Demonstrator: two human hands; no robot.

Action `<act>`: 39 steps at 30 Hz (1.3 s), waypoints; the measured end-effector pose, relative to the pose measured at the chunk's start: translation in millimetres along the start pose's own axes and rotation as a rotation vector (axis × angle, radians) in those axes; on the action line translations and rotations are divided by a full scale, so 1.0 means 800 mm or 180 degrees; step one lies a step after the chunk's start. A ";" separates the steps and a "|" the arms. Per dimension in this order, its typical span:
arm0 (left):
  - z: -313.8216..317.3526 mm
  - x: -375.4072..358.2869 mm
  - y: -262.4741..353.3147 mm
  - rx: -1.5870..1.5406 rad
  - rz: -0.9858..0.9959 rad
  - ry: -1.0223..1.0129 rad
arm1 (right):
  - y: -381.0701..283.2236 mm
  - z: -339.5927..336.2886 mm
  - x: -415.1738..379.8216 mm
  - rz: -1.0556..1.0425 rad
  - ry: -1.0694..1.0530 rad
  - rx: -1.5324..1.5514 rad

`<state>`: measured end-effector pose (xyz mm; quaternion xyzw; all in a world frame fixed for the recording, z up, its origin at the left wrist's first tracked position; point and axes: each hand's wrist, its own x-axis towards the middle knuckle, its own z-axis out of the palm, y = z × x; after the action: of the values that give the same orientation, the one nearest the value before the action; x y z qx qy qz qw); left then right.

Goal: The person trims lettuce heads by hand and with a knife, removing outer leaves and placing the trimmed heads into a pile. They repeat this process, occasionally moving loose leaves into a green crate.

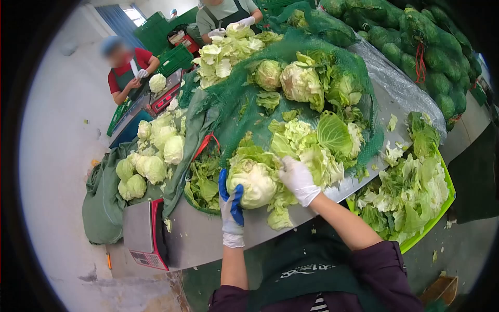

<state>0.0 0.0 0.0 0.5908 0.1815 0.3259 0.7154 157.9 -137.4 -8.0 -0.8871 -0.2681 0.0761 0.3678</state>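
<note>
cabbage [254,184]: near front edge of metal table [200,236]
left hand [232,208]: thumb and fingers spread, against cabbage's left side
right hand [298,179]: fingers curled, at cabbage's right; can't tell if pinching
green bin [451,196]: loose leaves [408,192] inside

- The left grip [232,210] was gloved white, with blue fingers [236,205].
- The right grip [300,179] was gloved plain white.
- The nearest cabbage [254,183] was cream and pale green.
- One leaf [333,133] was bright green, patterned with paler veins.
- The net [239,122] was dark green, its tie [206,143] red.
- The surface [208,239] was silver-grey.
- The crate [427,225] was lime green.
</note>
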 end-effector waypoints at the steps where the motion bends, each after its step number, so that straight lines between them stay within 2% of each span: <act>1: -0.005 0.007 -0.001 -0.0094 0.0049 -0.0138 | 0.004 -0.023 0.009 -0.0264 0.0510 0.0288; 2: -0.004 0.010 0.012 -0.0785 -0.0193 -0.0634 | 0.011 -0.045 0.022 -0.0538 0.1005 0.0572; 3: -0.014 0.021 0.028 -0.0862 -0.0391 -0.0768 | 0.006 -0.076 0.046 -0.0375 0.1452 0.0766; 5: -0.013 0.041 0.034 -0.1088 -0.0683 -0.0777 | 0.015 -0.158 0.087 0.0299 0.1318 0.0238; 6: -0.002 0.051 0.039 -0.1112 -0.0682 -0.0785 | 0.041 -0.170 0.102 -0.0316 0.1844 -0.0406; 7: 0.012 0.063 0.048 -0.0794 -0.0527 -0.1136 | 0.035 -0.185 0.100 -0.0314 0.1794 -0.0444; 8: 0.027 0.077 0.051 -0.0490 -0.0367 -0.1485 | 0.030 -0.190 0.090 -0.0676 0.1705 -0.0137; 9: 0.038 0.091 0.044 -0.0621 -0.0462 -0.1678 | 0.024 -0.185 0.073 -0.1032 0.1598 0.0162; 11: 0.063 0.110 0.019 0.0342 -0.0375 -0.1544 | 0.031 -0.139 0.044 -0.1177 0.1144 0.0577; 12: 0.078 0.111 0.005 0.0060 -0.0756 -0.1499 | 0.042 -0.111 0.031 -0.1362 0.1168 0.0656; 13: 0.094 0.110 -0.003 -0.0454 -0.0769 -0.1304 | 0.044 -0.102 0.014 -0.1019 0.0716 0.0788; 14: 0.103 0.111 -0.005 -0.0434 -0.0632 -0.1179 | 0.060 -0.080 0.008 -0.1057 0.0889 0.0641; 16: 0.113 0.111 -0.016 -0.0413 -0.0504 -0.1057 | 0.059 -0.073 -0.001 -0.0431 0.0570 0.0139; 17: 0.117 0.112 -0.030 0.0384 0.0079 -0.0846 | 0.041 -0.085 -0.002 -0.0089 0.0334 -0.0093; 18: 0.124 0.110 -0.028 0.1185 0.0654 -0.0623 | 0.033 -0.086 -0.002 -0.0077 0.0347 -0.0079; 19: 0.127 0.106 -0.026 0.1195 0.0662 -0.0636 | 0.026 -0.085 -0.001 -0.0055 0.0152 -0.0156; 21: 0.134 0.099 -0.014 0.0250 0.0042 -0.0716 | 0.019 -0.077 0.004 -0.0047 -0.0036 -0.0228; 22: 0.139 0.101 -0.007 0.0199 -0.0088 -0.0657 | 0.020 -0.067 0.007 -0.0063 -0.0016 -0.0311; 23: 0.136 0.106 -0.009 0.0207 -0.0089 -0.0642 | 0.021 -0.057 0.010 -0.0080 -0.0001 -0.0391; 24: 0.133 0.111 -0.010 0.0284 -0.0090 -0.0712 | 0.020 -0.051 0.013 -0.0223 0.0290 -0.0379; 29: 0.136 0.120 -0.009 0.0582 -0.0161 -0.0653 | 0.015 -0.043 0.040 -0.0036 0.0376 -0.0195; 31: 0.136 0.122 -0.012 0.0199 -0.0319 -0.0629 | 0.020 -0.044 0.049 -0.0081 0.0357 -0.0092; 37: 0.127 0.125 -0.010 0.0312 -0.0206 -0.0618 | 0.023 -0.049 0.032 -0.0178 0.0103 -0.0062; 39: 0.125 0.124 -0.006 -0.0172 -0.0444 -0.0654 | 0.021 -0.053 0.023 -0.0178 0.0218 -0.0013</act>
<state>137.6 -5.8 31.2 0.5876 0.1390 0.2179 0.7668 194.7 -163.3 11.4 -0.8821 -0.2803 0.0349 0.3770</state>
